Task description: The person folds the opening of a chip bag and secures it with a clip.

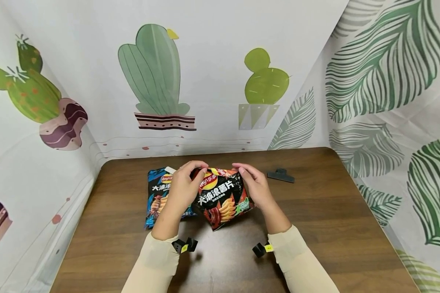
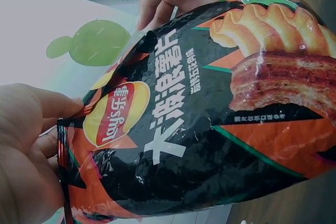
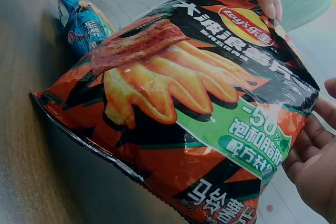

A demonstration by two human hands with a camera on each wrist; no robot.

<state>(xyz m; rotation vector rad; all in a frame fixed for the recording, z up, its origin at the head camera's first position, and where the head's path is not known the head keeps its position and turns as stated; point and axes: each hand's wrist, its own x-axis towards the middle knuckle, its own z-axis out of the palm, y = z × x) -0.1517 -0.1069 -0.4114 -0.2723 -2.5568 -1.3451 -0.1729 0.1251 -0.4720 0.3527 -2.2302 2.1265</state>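
At the near side, two cream long sleeves [image 1: 152,264] reach in over a brown wood-grain table [image 1: 113,248], each wrist bearing a small black camera with a yellow tag [image 1: 262,249]. Beyond the wrists, a glossy black-and-orange Lay's potato chip bag [image 1: 220,199] is held tilted at the middle of the table, its printed front showing; whether its lower edge touches the wood cannot be told. The left hand [image 1: 183,185] pinches its far left corner between thumb and fingers. The right hand [image 1: 256,185] grips its far right edge, some fingers hidden behind it. To the left, partly covered by the left hand, lies a blue-and-black Lay's plastic bag [image 1: 155,203]. To the right, apart from the right hand, lies a black plastic clip [image 1: 280,176]. Farthest hangs a white cloth printed with green cacti and leaves [image 1: 216,49].
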